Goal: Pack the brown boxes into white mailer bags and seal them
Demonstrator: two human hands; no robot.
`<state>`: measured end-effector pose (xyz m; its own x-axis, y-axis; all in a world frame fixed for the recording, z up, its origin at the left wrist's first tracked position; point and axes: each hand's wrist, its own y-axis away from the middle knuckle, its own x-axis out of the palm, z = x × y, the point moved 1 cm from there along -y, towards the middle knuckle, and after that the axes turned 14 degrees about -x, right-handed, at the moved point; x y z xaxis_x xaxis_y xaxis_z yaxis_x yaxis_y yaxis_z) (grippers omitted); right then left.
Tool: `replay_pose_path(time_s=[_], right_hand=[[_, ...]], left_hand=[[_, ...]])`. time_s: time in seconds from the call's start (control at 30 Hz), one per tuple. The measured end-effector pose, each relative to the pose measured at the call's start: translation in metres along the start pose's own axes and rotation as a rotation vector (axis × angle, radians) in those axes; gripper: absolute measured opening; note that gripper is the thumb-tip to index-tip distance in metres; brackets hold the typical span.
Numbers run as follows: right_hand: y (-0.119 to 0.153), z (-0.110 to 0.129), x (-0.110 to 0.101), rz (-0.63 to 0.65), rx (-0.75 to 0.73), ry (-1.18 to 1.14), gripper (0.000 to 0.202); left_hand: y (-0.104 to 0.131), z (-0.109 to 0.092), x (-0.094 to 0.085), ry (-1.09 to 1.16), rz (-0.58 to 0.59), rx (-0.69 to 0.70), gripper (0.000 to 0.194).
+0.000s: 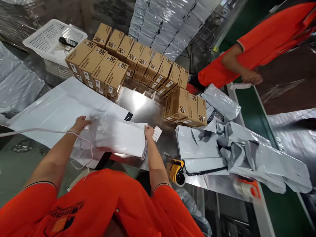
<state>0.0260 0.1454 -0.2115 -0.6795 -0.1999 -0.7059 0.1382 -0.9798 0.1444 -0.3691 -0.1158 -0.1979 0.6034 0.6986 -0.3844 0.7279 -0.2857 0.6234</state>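
Observation:
My left hand (81, 124) is closed on the left end of a white plastic mailing bag (118, 136), whose left part is clear and crumpled. At the bag's right edge my right hand (148, 131) pinches the plastic. A small white printed label (157, 133) sticks out just beside the right fingers; whether they hold it too, I cannot tell. Under and behind the bag spreads a large white plastic sheet (61, 105) with a black strip at its right corner. A pinkish cable (49, 130) passes over my left wrist.
Rows of brown cartons (138, 57) line the table's (138, 100) back, with more cartons (186, 107) at right. Grey mailing bags (242, 144), a yellow tape dispenser (177, 172) and a tape roll (247, 189) lie rightward. A white basket (44, 36) stands back left. Another person (269, 46) is at right.

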Motion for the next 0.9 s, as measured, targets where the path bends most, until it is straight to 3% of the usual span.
replay_pose_path(time_s=[0.13, 0.2, 0.27, 0.37, 0.5, 0.6, 0.9], right_hand=[[-0.001, 0.019, -0.009, 0.007, -0.035, 0.087, 0.029], [0.001, 0.047, -0.003, -0.035, -0.167, 0.101, 0.011], [0.009, 0.087, 0.018, 0.002, -0.35, -0.034, 0.004], [0.029, 0.157, 0.07, 0.29, -0.556, -0.45, 0.01], [0.064, 0.224, 0.131, 0.709, -0.726, -0.678, 0.011], [0.085, 0.239, 0.15, 0.802, -0.708, -0.656, 0.015], [0.113, 0.238, 0.169, 0.621, -0.358, -0.842, 0.026]], left_hand=[[-0.013, -0.014, 0.004, 0.094, -0.068, -0.037, 0.025], [-0.014, -0.019, 0.001, 0.127, -0.095, 0.08, 0.017], [-0.007, -0.019, -0.002, 0.104, -0.057, 0.307, 0.01], [0.011, -0.014, -0.006, 0.004, 0.03, 0.641, 0.008], [0.027, -0.011, -0.011, -0.072, 0.034, 0.806, 0.011], [0.028, -0.012, -0.012, -0.074, -0.003, 0.826, 0.01], [0.024, -0.015, -0.004, -0.076, -0.135, 0.717, 0.015]])
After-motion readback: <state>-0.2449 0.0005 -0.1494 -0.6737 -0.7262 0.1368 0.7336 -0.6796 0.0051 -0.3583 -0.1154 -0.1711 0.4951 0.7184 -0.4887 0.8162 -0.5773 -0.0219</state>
